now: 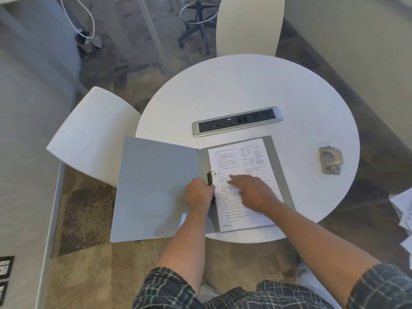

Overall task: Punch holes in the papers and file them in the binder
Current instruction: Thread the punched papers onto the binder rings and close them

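A grey binder (153,188) lies open on the round white table (256,90), its left cover hanging past the table's edge. A printed paper (243,161) lies on its right half, beside the black ring mechanism (210,177). My left hand (198,194) grips the ring mechanism at the spine, fingers curled round it. My right hand (252,190) rests flat on the paper with its fingers stretched toward the rings. A grey hole punch (330,160) stands apart at the table's right side.
A silver power strip panel (237,121) is set into the table behind the binder. White chairs stand at the left (93,132) and at the far side (249,25). Loose papers (403,210) lie at the right edge of view, off the table.
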Motion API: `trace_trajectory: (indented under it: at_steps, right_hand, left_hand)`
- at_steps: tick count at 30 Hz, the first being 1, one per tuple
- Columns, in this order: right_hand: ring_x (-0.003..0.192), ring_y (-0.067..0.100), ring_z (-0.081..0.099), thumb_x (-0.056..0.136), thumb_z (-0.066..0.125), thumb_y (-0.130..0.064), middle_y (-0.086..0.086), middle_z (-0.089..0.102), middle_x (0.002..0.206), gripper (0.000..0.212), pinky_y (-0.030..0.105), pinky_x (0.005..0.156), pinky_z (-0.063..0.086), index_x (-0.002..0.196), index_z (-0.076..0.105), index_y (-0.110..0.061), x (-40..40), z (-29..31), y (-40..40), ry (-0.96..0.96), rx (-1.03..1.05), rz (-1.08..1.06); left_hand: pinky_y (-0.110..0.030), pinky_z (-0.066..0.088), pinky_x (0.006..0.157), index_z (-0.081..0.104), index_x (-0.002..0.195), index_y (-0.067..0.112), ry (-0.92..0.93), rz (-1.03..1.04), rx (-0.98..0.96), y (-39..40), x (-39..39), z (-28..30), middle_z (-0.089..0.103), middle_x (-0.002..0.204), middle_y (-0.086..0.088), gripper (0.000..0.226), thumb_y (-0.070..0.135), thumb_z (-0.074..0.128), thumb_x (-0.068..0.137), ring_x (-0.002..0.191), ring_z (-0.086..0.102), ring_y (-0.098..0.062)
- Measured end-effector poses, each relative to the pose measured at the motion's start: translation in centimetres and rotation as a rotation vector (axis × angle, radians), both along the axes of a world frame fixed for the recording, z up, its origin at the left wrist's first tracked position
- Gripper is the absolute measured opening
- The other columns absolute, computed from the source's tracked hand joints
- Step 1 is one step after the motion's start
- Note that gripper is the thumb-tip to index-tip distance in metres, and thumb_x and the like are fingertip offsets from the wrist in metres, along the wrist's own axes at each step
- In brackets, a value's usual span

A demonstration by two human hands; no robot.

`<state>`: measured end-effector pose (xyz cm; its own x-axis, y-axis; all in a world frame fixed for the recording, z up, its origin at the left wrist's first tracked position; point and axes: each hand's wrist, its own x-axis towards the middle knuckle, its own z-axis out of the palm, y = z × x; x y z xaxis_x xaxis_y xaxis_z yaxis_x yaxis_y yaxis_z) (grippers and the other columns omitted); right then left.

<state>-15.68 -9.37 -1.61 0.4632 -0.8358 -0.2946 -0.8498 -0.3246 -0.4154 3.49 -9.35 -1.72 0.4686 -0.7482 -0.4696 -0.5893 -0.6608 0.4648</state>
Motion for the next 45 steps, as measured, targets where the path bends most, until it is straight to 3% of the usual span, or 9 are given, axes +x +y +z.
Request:
trace_trajectory:
  at_steps: [3, 6, 10, 17, 22, 28, 32, 37, 45]
  right_hand:
    - [0.154, 0.016, 0.024, 0.102, 0.052, -0.021, -0.012, 0.02, 0.169, 0.061, 0.042, 0.122, 0.026, 0.158, 0.034, -0.037, 0.7, -1.2, 0.2, 0.14, 0.019, 0.169]
    - [0.156, 0.017, 0.018, 0.103, 0.052, -0.029, -0.012, 0.013, 0.171, 0.06, 0.046, 0.121, 0.029, 0.158, 0.03, -0.04, 0.7, -1.8, 0.4, 0.191, 0.045, 0.183]
    - [0.156, 0.016, 0.017, 0.103, 0.052, -0.031, -0.014, 0.012, 0.171, 0.06, 0.047, 0.12, 0.029, 0.158, 0.029, -0.042, 0.5, -2.1, 0.3, 0.185, 0.048, 0.181]
    - [0.156, 0.014, 0.017, 0.104, 0.053, -0.033, -0.016, 0.013, 0.17, 0.058, 0.046, 0.122, 0.025, 0.157, 0.033, -0.044, 0.4, -2.0, 0.3, 0.146, 0.075, 0.143]
    - [0.154, 0.015, 0.023, 0.101, 0.056, -0.035, -0.014, 0.023, 0.168, 0.056, 0.047, 0.121, 0.025, 0.154, 0.04, -0.041, 1.0, -1.1, 0.2, 0.104, 0.111, 0.067]
    - [0.144, 0.02, 0.042, 0.102, 0.056, -0.033, -0.005, 0.036, 0.163, 0.061, 0.042, 0.117, 0.033, 0.158, 0.031, -0.033, 2.3, -0.3, 0.4, 0.033, 0.036, -0.005]
    - [0.144, 0.024, 0.042, 0.101, 0.055, -0.034, -0.002, 0.029, 0.167, 0.066, 0.043, 0.116, 0.036, 0.159, 0.026, -0.04, 2.8, -0.8, 0.9, 0.035, -0.007, 0.114]
    - [0.15, 0.022, 0.032, 0.1, 0.056, -0.042, -0.002, 0.024, 0.169, 0.063, 0.044, 0.118, 0.032, 0.158, 0.035, -0.029, 3.1, -1.2, 0.7, 0.104, 0.058, 0.073]
    - [0.148, 0.021, 0.036, 0.1, 0.052, -0.055, -0.004, 0.031, 0.166, 0.064, 0.045, 0.115, 0.034, 0.157, 0.035, -0.032, 3.9, -1.3, 0.8, 0.182, -0.048, 0.098]
  left_hand:
    - [-0.028, 0.047, 0.059, 0.072, 0.088, 0.013, -0.004, 0.01, 0.016, -0.3, -0.3, -0.1, 0.073, 0.085, -0.003, 0.018, 0.029, 0.081, 0.084, 0.074, 0.065, -0.024]
    - [-0.023, 0.038, 0.048, 0.064, 0.068, 0.011, 0.01, 0.024, 0.043, -0.6, -0.2, -0.3, 0.067, 0.065, -0.008, 0.021, 0.024, 0.078, 0.079, 0.064, 0.067, -0.028]
    - [-0.019, 0.03, 0.045, 0.049, 0.057, 0.014, 0.045, 0.03, 0.058, -0.8, 0.0, 0.0, 0.045, 0.049, 0.002, 0.025, 0.012, 0.067, 0.073, 0.045, 0.043, -0.02]
    - [-0.029, 0.051, 0.059, 0.058, 0.077, 0.018, 0.158, 0.081, -0.102, -0.1, 0.1, 0.1, 0.066, 0.077, 0.004, 0.012, 0.014, 0.068, 0.072, 0.068, 0.061, -0.019]
    - [-0.023, 0.051, 0.054, 0.071, 0.083, 0.011, 0.305, -0.001, -0.208, 0.6, 0.1, 0.0, 0.071, 0.073, 0.004, 0.017, 0.025, 0.08, 0.083, 0.062, 0.063, -0.01]
    - [-0.023, 0.058, 0.054, 0.078, 0.094, 0.008, 0.465, 0.03, -0.177, 1.4, 0.8, -0.1, 0.077, 0.086, -0.008, 0.005, 0.008, 0.073, 0.092, 0.063, 0.071, -0.016]
    - [-0.024, 0.057, 0.059, 0.079, 0.094, 0.012, 0.396, -0.052, -0.16, 2.0, 0.8, -0.4, 0.077, 0.083, -0.005, 0.009, 0.015, 0.08, 0.086, 0.068, 0.068, -0.013]
    - [-0.033, 0.06, 0.069, 0.076, 0.09, 0.012, 0.399, 0.01, -0.16, 2.6, 0.6, -1.0, 0.075, 0.081, -0.001, 0.015, 0.02, 0.085, 0.082, 0.072, 0.07, -0.018]
    - [-0.04, 0.064, 0.074, 0.075, 0.076, 0.014, 0.291, 0.052, -0.198, 3.7, 0.4, -1.1, 0.076, 0.072, -0.001, 0.017, 0.027, 0.084, 0.083, 0.076, 0.075, -0.024]
